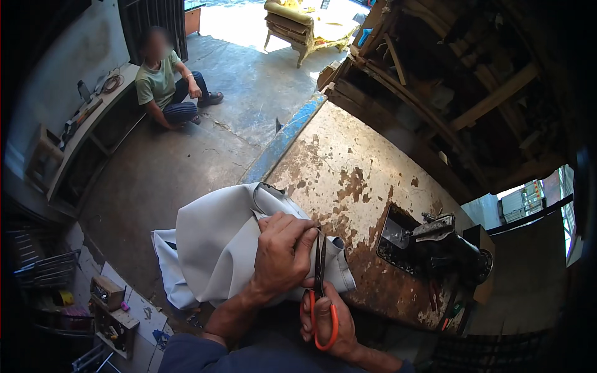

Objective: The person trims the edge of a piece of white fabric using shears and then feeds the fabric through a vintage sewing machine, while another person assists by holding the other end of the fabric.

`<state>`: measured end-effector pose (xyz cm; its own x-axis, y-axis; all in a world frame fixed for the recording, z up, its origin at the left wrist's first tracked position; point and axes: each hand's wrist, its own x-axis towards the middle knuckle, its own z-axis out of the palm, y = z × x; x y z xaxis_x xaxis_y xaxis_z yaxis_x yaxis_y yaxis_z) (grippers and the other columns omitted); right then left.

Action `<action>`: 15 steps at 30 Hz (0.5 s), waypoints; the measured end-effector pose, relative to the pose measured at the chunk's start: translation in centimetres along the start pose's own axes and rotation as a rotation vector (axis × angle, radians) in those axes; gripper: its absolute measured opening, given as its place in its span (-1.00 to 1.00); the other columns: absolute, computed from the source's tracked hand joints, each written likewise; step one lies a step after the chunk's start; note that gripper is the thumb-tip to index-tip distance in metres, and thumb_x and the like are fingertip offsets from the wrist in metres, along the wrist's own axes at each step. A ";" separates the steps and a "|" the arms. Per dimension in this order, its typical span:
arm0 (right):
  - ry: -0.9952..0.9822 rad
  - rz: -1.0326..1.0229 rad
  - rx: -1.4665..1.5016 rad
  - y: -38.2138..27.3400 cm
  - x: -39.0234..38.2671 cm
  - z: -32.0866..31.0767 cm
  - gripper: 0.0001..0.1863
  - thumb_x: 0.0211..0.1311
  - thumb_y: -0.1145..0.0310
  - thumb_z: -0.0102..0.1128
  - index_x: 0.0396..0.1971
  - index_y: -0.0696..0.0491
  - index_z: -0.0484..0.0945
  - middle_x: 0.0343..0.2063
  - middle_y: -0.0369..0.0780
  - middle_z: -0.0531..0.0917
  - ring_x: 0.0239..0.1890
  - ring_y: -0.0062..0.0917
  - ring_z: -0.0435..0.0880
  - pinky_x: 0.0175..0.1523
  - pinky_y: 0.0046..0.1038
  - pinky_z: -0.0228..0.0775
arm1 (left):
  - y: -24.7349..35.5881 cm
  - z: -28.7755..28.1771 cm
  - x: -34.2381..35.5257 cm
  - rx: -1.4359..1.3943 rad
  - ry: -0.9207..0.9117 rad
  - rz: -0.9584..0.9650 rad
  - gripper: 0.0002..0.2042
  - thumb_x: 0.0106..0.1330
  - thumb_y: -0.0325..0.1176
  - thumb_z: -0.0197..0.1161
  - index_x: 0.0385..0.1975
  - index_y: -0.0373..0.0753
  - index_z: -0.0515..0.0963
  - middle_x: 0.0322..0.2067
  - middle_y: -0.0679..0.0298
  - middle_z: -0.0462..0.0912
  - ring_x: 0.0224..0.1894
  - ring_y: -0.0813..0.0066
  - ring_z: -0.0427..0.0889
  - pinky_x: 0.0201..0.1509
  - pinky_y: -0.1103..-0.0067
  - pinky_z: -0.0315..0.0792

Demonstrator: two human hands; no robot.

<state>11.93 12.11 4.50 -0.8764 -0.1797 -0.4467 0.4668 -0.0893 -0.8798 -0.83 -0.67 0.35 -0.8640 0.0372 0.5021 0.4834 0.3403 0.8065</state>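
A large piece of pale grey sheet material point(214, 221), perhaps leatherette, hangs in folds over the near left corner of the worktable. My left hand point(283, 252) is closed on its edge, thumb and forefinger pinched together near the scissor tips. In my right hand point(329, 320) are scissors point(319, 264) with orange handles, my fingers through and around the loops. Their dark blades point away from me, look nearly closed and lie close beside my left thumb. Whether the blades touch the material is hard to make out.
The worktable point(329, 161) has worn, peeling paint and a blue edge. A black sewing machine point(435, 245) stands at right, with small hand tools point(457, 311) near it. A person point(158, 81) sits on the floor at far left by a bench point(93, 118). An armchair point(298, 28) stands behind.
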 end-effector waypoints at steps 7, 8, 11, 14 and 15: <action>-0.022 0.022 0.004 -0.2 -0.2 -0.4 -0.17 0.52 -0.32 -0.07 0.31 0.20 0.21 -0.24 -0.26 0.41 -0.47 -0.64 0.43 -0.43 -0.50 0.47 | 0.4 0.2 -0.3 0.045 0.029 -0.008 -0.95 0.30 -0.48 0.35 -0.33 -0.31 0.68 -0.45 0.15 0.64 -0.32 0.16 0.58 -0.13 0.33 0.30; -0.023 0.027 0.005 -0.2 -0.2 -0.5 -0.17 0.51 -0.32 -0.07 0.31 0.20 0.21 -0.24 -0.25 0.41 -0.46 -0.64 0.43 -0.43 -0.50 0.47 | 0.4 0.4 -0.4 0.050 0.039 -0.001 -0.95 0.30 -0.48 0.35 -0.33 -0.31 0.68 -0.45 0.16 0.64 -0.32 0.16 0.58 -0.12 0.33 0.30; -0.007 0.018 -0.003 -0.3 -0.2 -0.6 -0.18 0.53 -0.31 -0.07 0.30 0.21 0.23 -0.28 -0.26 0.42 -0.49 -0.64 0.44 -0.45 -0.52 0.45 | 0.4 0.6 -0.6 0.063 0.059 0.016 -0.94 0.31 -0.47 0.35 -0.32 -0.31 0.68 -0.46 0.16 0.64 -0.31 0.16 0.58 -0.12 0.33 0.30; 0.073 -0.118 -0.208 1.1 0.6 -0.8 -0.22 0.56 -0.28 -0.08 0.26 0.23 0.27 -0.36 -0.29 0.44 -0.54 -0.66 0.45 -0.48 -0.55 0.43 | 0.5 0.5 -0.6 0.050 0.023 -0.023 -0.93 0.32 -0.46 0.34 -0.33 -0.32 0.68 -0.46 0.14 0.63 -0.32 0.14 0.58 -0.12 0.33 0.31; 0.107 -0.181 -0.309 1.9 1.0 -1.0 -0.23 0.57 -0.27 -0.09 0.25 0.23 0.28 -0.39 -0.30 0.45 -0.56 -0.67 0.46 -0.48 -0.56 0.43 | 0.5 0.5 -0.6 0.042 0.003 -0.045 -0.93 0.33 -0.46 0.34 -0.33 -0.33 0.68 -0.46 0.13 0.63 -0.33 0.13 0.58 -0.12 0.33 0.31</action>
<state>11.84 12.77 2.22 -0.9567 -0.0830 -0.2791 0.2594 0.1926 -0.9464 -0.14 -0.08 0.27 -0.8842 0.0184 0.4667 0.4379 0.3804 0.8146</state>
